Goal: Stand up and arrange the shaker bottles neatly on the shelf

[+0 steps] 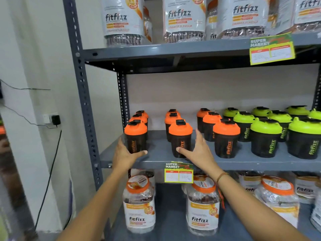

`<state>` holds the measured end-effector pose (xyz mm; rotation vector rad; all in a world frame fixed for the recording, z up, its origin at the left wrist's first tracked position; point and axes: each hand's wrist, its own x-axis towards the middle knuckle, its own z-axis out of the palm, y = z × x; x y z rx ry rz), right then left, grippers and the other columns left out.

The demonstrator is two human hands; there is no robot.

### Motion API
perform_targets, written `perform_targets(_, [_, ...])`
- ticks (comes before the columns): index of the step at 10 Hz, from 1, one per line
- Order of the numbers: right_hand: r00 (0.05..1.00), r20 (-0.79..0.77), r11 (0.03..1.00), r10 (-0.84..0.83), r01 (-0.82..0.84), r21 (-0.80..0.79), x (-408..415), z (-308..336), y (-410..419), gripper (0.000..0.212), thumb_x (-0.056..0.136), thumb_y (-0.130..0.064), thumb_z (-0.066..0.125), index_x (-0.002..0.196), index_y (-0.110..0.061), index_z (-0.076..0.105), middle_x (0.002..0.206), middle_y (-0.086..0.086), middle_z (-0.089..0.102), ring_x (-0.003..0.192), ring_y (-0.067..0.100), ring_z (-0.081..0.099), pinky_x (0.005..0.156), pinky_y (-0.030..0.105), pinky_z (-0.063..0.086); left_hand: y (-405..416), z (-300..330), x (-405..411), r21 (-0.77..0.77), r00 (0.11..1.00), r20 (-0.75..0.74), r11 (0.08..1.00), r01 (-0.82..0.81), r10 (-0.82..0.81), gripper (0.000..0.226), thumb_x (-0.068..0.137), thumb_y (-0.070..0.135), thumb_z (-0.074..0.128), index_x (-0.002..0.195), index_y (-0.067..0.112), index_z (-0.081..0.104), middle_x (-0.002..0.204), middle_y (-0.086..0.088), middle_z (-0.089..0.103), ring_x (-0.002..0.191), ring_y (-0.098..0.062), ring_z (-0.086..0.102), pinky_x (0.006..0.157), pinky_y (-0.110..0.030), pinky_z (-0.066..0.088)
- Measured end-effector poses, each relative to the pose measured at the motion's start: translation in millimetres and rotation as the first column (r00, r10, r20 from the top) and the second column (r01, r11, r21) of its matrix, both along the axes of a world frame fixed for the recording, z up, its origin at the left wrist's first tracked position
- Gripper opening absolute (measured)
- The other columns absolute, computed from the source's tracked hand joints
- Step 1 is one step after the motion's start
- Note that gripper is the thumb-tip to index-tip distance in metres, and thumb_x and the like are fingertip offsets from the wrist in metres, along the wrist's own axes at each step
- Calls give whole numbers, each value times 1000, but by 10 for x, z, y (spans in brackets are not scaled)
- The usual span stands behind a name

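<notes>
Black shaker bottles stand upright in columns on the grey middle shelf [156,148]: three orange-lidded columns on the left, green-lidded ones [265,136] on the right. My left hand [124,154] wraps the base of the front bottle of the leftmost column [136,136], with the thumb across its front. My right hand [198,150] cups the front bottle of the second column [180,136], thumb on its lower front and fingers up its right side. A third orange front bottle [225,138] stands just right of that hand.
Large fitfizz jars fill the shelf above [121,20] and the shelf below [139,202]. Yellow price tags hang on the shelf edges [178,173] [271,49]. The rack's grey upright post [83,101] is at the left, with a wall socket and cable [55,120] beyond it.
</notes>
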<state>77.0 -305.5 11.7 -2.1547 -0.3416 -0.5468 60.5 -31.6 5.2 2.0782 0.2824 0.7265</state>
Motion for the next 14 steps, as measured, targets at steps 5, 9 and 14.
perform_targets(5, [989,-120,995,90,-83,63,368,-27,162,85,50,-68,82,119,-27,55,115,-4,69,103,16,65,91,39,53,184,32,208,22,991,-82,994,110,-108,72,57,51,85,116,21,57,112,-2,69,101,-25,62,86,-42,51])
perform_targets(9, [987,-101,992,122,-120,28,340,-41,188,91,48,-79,77,122,-34,50,113,-12,64,110,16,62,96,43,52,226,29,182,98,994,-79,991,87,-79,76,52,61,82,114,24,57,112,0,70,99,-22,64,83,-41,53])
perform_targets(14, [997,77,980,9,-24,198,-103,-161,84,101,70,-64,76,151,-31,27,154,3,38,134,21,46,106,50,44,-27,-41,-269,-85,995,67,994,-74,80,135,41,81,71,148,18,19,142,-19,50,129,-39,48,100,-55,45])
